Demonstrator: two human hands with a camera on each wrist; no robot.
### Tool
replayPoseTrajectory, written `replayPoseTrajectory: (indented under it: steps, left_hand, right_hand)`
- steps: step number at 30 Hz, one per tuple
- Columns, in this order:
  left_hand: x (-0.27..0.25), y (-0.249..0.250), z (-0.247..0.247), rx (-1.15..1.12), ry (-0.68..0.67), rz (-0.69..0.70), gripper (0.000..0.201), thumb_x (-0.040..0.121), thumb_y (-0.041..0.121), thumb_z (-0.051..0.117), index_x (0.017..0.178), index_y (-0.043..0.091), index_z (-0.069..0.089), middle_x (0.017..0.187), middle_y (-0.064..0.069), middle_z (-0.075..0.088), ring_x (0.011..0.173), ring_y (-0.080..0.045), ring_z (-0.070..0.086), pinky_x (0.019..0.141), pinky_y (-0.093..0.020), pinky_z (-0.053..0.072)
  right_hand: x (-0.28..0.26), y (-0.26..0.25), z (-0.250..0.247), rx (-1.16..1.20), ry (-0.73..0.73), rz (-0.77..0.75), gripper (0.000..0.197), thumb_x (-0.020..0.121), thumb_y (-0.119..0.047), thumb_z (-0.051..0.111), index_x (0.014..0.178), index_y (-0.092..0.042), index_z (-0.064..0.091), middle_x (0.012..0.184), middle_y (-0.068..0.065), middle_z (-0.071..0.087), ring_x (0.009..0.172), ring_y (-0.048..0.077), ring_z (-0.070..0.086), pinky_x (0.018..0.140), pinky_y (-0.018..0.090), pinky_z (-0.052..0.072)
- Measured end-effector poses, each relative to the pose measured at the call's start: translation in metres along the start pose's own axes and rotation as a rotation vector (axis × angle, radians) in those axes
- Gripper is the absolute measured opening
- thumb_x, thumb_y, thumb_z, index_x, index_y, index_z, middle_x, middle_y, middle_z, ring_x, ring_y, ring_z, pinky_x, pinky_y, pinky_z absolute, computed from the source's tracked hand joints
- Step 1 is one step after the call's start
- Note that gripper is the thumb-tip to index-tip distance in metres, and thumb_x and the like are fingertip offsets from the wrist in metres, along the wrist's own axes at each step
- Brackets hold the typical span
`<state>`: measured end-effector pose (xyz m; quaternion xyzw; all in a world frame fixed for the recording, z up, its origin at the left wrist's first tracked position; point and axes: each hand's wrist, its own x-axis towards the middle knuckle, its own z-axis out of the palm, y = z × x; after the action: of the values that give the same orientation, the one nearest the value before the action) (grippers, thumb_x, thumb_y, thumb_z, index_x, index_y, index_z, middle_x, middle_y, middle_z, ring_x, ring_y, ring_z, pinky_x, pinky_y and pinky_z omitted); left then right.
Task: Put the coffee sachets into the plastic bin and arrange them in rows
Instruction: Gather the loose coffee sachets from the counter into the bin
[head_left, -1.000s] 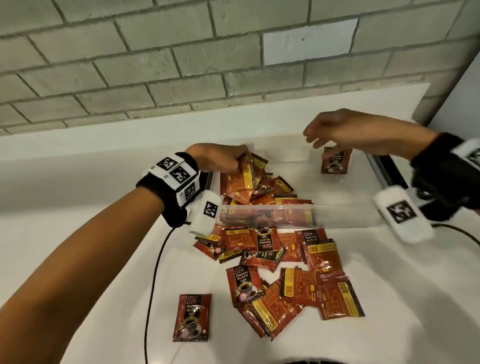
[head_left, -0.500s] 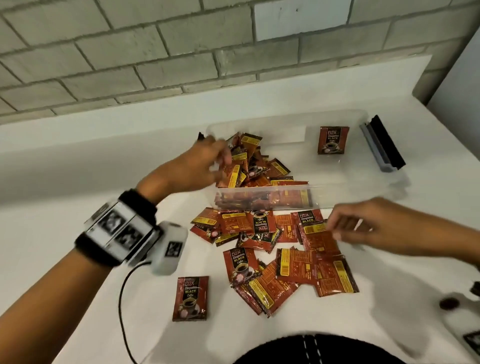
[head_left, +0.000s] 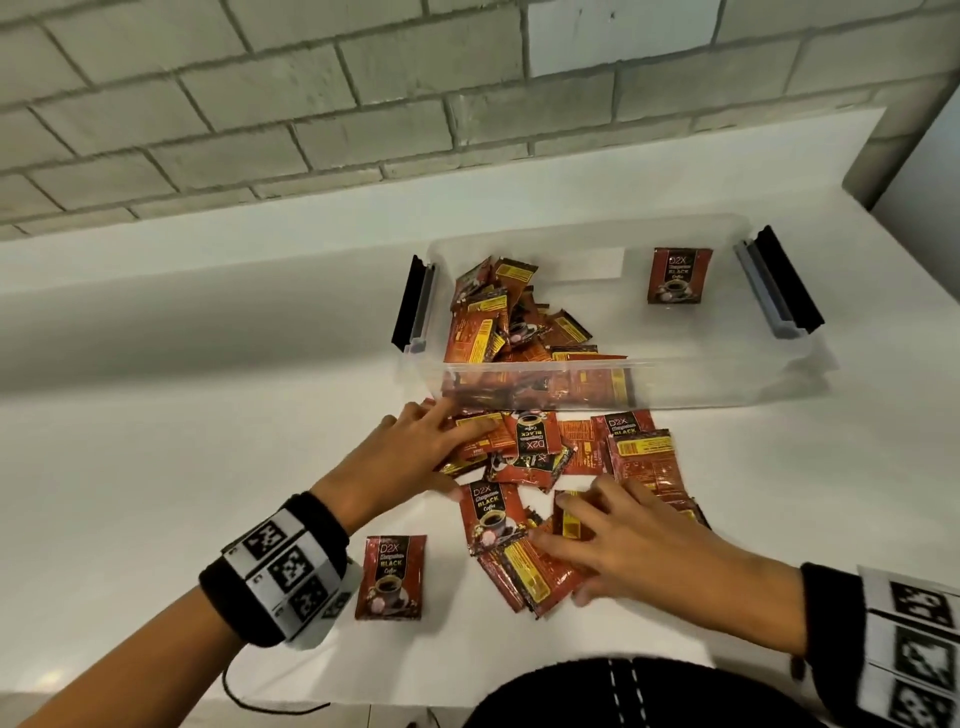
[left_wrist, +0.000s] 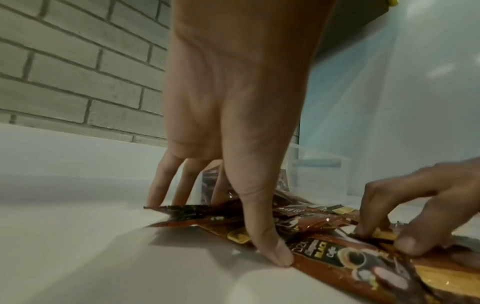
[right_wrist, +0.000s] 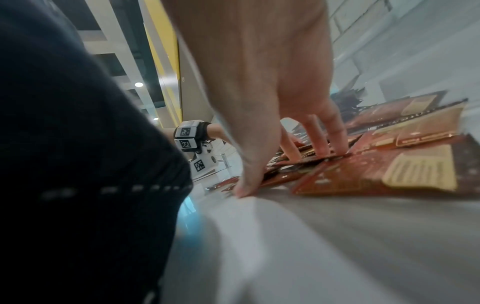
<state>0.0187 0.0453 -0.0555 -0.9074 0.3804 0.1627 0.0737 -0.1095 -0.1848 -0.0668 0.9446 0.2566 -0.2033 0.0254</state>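
Note:
A clear plastic bin (head_left: 727, 384) stands on the white table. Several red coffee sachets (head_left: 498, 332) lie jumbled in its left half, and one sachet (head_left: 678, 275) leans upright at its far right. More sachets (head_left: 639, 457) are strewn in front of the bin. My left hand (head_left: 467, 457) spreads over the pile's left edge, fingers pressing down and thumb tip on the table (left_wrist: 221, 226). My right hand (head_left: 566, 545) arches over the pile's near part, fingertips on sachets and thumb at their edge (right_wrist: 283, 172). Neither hand lifts a sachet.
One lone sachet (head_left: 390, 577) lies near my left wrist. Black latch handles (head_left: 413, 301) (head_left: 784, 286) flank the bin's ends. A raised white ledge and brick wall (head_left: 311, 130) run behind. A black cable (head_left: 260, 701) hangs at the table's near edge.
My left hand has left the bin and come down onto the table pile. My right hand has moved from the bin's far right to the near sachets. The upright sachet stays in the bin.

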Motion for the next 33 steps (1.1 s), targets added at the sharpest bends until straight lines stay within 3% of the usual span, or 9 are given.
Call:
replayPoseTrajectory:
  steps: [5, 8, 11, 14, 16, 19, 23, 29, 33]
  left_hand:
    - [0.009, -0.007, -0.005, 0.072, -0.033, 0.050, 0.078, 0.087, 0.053, 0.053, 0.147, 0.045, 0.003, 0.155, 0.000, 0.015, 0.126, -0.028, 0.039, 0.093, -0.041, 0.050]
    - [0.010, -0.007, -0.011, 0.053, -0.018, 0.087, 0.071, 0.092, 0.043, 0.053, 0.148, 0.041, 0.009, 0.154, 0.001, 0.022, 0.124, -0.026, 0.046, 0.089, -0.038, 0.052]
    - [0.010, -0.005, -0.015, 0.083, 0.033, 0.125, 0.066, 0.096, 0.031, 0.050, 0.149, 0.036, 0.012, 0.152, 0.001, 0.029, 0.116, -0.022, 0.054, 0.085, -0.032, 0.054]
    - [0.004, -0.006, -0.019, 0.087, 0.101, 0.143, 0.062, 0.096, 0.028, 0.049, 0.149, 0.034, 0.017, 0.147, 0.001, 0.039, 0.105, -0.019, 0.062, 0.078, -0.029, 0.055]
    - [-0.003, -0.010, -0.023, 0.007, 0.161, 0.150, 0.059, 0.094, 0.029, 0.056, 0.146, 0.031, 0.028, 0.134, -0.001, 0.055, 0.091, -0.018, 0.068, 0.068, -0.029, 0.057]
    - [-0.010, -0.018, -0.030, -0.114, 0.226, 0.135, 0.055, 0.092, 0.032, 0.058, 0.142, 0.027, 0.035, 0.112, -0.002, 0.068, 0.084, -0.017, 0.069, 0.062, -0.029, 0.057]
    - [-0.015, -0.027, -0.037, -0.254, 0.240, 0.066, 0.052, 0.092, 0.032, 0.058, 0.140, 0.030, 0.038, 0.111, 0.001, 0.069, 0.088, -0.012, 0.067, 0.065, -0.026, 0.056]
    - [-0.017, -0.032, -0.053, -0.449, 0.217, 0.078, 0.049, 0.088, 0.027, 0.064, 0.133, 0.032, 0.045, 0.102, 0.007, 0.069, 0.077, 0.000, 0.062, 0.059, -0.013, 0.049]
    - [-0.018, -0.035, -0.060, -0.469, 0.208, 0.070, 0.045, 0.089, 0.020, 0.063, 0.131, 0.025, 0.048, 0.108, 0.007, 0.066, 0.078, 0.016, 0.057, 0.058, -0.009, 0.045]
  right_hand:
    - [-0.002, 0.007, 0.003, -0.119, 0.093, -0.059, 0.086, 0.046, -0.025, 0.093, 0.120, -0.019, 0.049, 0.103, 0.012, 0.068, 0.082, 0.029, 0.067, 0.057, 0.036, 0.058]
    - [-0.009, 0.007, -0.003, -0.128, 0.145, -0.089, 0.088, 0.046, -0.008, 0.090, 0.122, -0.015, 0.044, 0.106, 0.013, 0.066, 0.080, 0.026, 0.067, 0.055, 0.031, 0.059]
    - [-0.013, 0.018, -0.009, -0.032, 0.177, -0.121, 0.086, 0.063, 0.005, 0.076, 0.131, -0.018, 0.027, 0.123, 0.010, 0.057, 0.094, 0.022, 0.065, 0.069, 0.028, 0.059]
    - [-0.016, 0.026, -0.032, 0.159, 0.272, -0.051, 0.074, 0.071, -0.008, 0.077, 0.128, -0.028, 0.035, 0.111, -0.005, 0.062, 0.078, 0.002, 0.063, 0.065, 0.010, 0.053]
    - [-0.019, 0.034, -0.060, 0.346, 0.253, 0.059, 0.050, 0.089, -0.021, 0.061, 0.132, -0.030, 0.037, 0.099, -0.014, 0.060, 0.070, -0.004, 0.057, 0.063, 0.009, 0.051]
    - [-0.024, 0.060, -0.095, 0.606, 0.252, 0.148, 0.036, 0.088, -0.020, 0.060, 0.122, -0.029, 0.048, 0.075, -0.009, 0.060, 0.056, 0.000, 0.056, 0.049, 0.013, 0.045]
    - [-0.012, 0.101, -0.138, 0.822, 0.283, 0.230, 0.026, 0.086, -0.021, 0.063, 0.112, -0.022, 0.055, 0.098, -0.007, 0.064, 0.084, 0.007, 0.065, 0.076, 0.025, 0.054]
    - [0.052, 0.149, -0.159, 1.114, 0.027, 0.396, 0.010, 0.096, -0.010, 0.048, 0.101, -0.015, 0.055, 0.094, 0.004, 0.066, 0.078, 0.011, 0.065, 0.054, 0.017, 0.053]
    - [0.096, 0.161, -0.147, 1.124, -0.089, 0.508, 0.020, 0.094, -0.002, 0.051, 0.114, 0.003, 0.053, 0.109, 0.020, 0.065, 0.090, 0.029, 0.066, 0.075, 0.037, 0.059]
